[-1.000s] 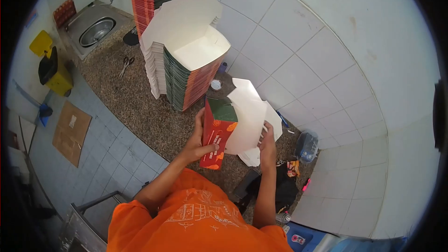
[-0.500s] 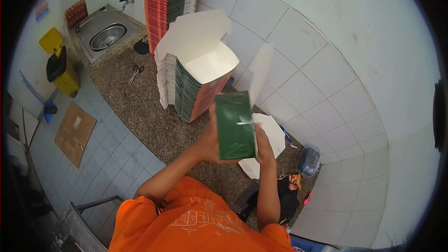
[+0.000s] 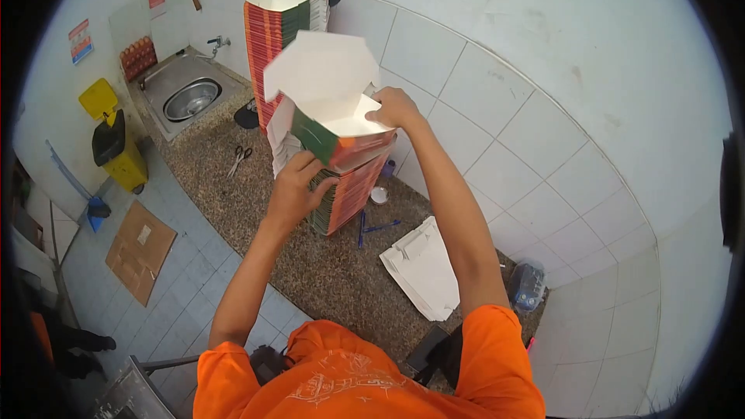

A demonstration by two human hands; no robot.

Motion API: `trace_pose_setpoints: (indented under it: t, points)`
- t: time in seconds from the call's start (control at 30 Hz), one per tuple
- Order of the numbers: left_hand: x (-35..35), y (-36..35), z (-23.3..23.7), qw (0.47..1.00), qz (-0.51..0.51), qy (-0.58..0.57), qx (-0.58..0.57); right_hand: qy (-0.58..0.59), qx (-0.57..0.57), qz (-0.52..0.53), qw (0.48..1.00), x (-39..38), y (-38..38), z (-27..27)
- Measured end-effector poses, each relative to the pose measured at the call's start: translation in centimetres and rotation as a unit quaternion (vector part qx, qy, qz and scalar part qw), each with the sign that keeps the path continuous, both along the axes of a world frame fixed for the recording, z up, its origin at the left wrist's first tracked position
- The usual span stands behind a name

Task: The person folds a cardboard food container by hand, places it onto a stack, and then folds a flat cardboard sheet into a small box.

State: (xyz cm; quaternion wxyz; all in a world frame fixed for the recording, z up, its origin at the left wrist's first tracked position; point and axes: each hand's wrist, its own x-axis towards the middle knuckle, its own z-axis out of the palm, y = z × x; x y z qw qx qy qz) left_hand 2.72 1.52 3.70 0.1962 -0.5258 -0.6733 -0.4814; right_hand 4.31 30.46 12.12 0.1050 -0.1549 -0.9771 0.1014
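Observation:
A folded paper box, green and red outside and white inside with its lid flap up, sits slightly tilted on top of a tall stack of nested boxes. My right hand grips its right rim, the fingers reaching inside. Low on the near green corner, my left hand has its fingers curled against the box, with the thumb beside the stack. Another nested stack stands behind. Flat white cartons lie on the granite counter to the right.
Blue pens and a small white round item lie near the stack. Scissors rest left of it, before a sink. A clear plastic container stands by the tiled wall. A person's dark-clad legs show lower left.
The box has moved from in front of my chest, between both hands, up onto the nested stack. Both arms now reach further forward. The view has shifted, and a person's legs appear at left.

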Motion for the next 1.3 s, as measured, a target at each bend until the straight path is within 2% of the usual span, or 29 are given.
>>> trace_pose_setpoints:
  t: [0.13, 0.27, 0.37, 0.43, 0.47, 0.5, 0.53, 0.57, 0.63, 0.73, 0.77, 0.83, 0.87, 0.93, 1.03, 1.17, 1.23, 1.3]
  points:
    - [-0.4, 0.1, 0.5, 0.999, -0.031, -0.012, 0.019, -0.051, 0.11, -0.09, 0.989, -1.5, -0.2, -1.1]
    - [-0.4, 0.8, 1.0, 1.0, -0.004, -0.027, 0.013, -0.044, 0.111, -0.112, 0.987, -1.4, -0.5, -2.9]
    - [-0.9, 1.3, 1.0, 1.0, -0.006, -0.017, -0.019, 0.013, 0.102, -0.122, 0.987, -0.4, -1.5, -2.6]
    - [-0.8, 1.3, 1.2, 0.999, 0.021, 0.02, -0.023, 0.164, 0.147, -0.051, 0.974, 1.0, -2.8, -1.8]
    - [-0.6, 1.3, 1.4, 0.999, 0.021, 0.018, -0.025, 0.162, 0.145, -0.051, 0.975, 1.5, -3.8, -1.3]
    - [-0.4, 1.4, 1.5, 0.998, 0.051, 0.041, -0.009, 0.113, -0.013, 0.072, 0.991, 2.1, -5.2, -0.5]
    - [-0.2, 1.3, 1.6, 0.995, 0.082, 0.064, 0.006, 0.06, -0.172, 0.191, 0.965, 2.8, -6.5, -0.1]
    - [-0.2, 1.0, 1.6, 0.995, 0.081, 0.062, 0.004, 0.059, -0.175, 0.19, 0.964, 3.9, -7.7, -0.5]
    - [-0.4, 0.2, 1.5, 0.991, 0.123, 0.055, -0.021, -0.067, -0.042, 0.187, 0.979, 5.7, -10.1, -0.8]
    - [-2.1, 0.1, 0.5, 0.994, 0.107, 0.001, -0.006, -0.118, -0.002, 0.15, 0.982, 5.9, -11.7, 1.1]
    - [-2.1, 0.1, 0.1, 0.994, 0.105, 0.004, -0.01, -0.114, -0.006, 0.149, 0.982, 5.4, -12.3, 1.2]
    - [-1.7, 0.1, -0.4, 0.972, 0.099, -0.152, -0.15, 0.004, 0.001, 0.038, 0.999, 3.3, -13.9, 1.3]
    - [-1.6, 0.3, -0.8, 0.972, 0.097, -0.148, -0.152, 0.007, 0.0, 0.035, 0.999, 2.3, -14.2, 0.6]
    - [-1.5, 0.4, -1.7, 0.975, 0.135, -0.111, -0.135, 0.063, 0.002, 0.064, 0.996, 0.6, -14.6, -1.0]
    - [-1.9, 0.2, -1.9, 0.973, 0.18, -0.103, -0.104, 0.063, 0.035, 0.079, 0.994, 0.3, -14.9, -1.2]
    - [-2.6, 1.5, -3.8, 0.976, 0.17, -0.107, -0.084, 0.056, 0.058, 0.122, 0.989, 0.0, -14.9, -3.2]
    - [-3.2, 1.8, -4.5, 0.984, 0.136, -0.119, -0.009, 0.053, 0.033, 0.08, 0.995, 0.0, -15.9, -4.0]
    - [-3.2, 1.8, -4.5, 0.982, 0.107, -0.156, -0.021, 0.019, -0.01, 0.025, 0.999, 0.5, -16.4, -3.7]
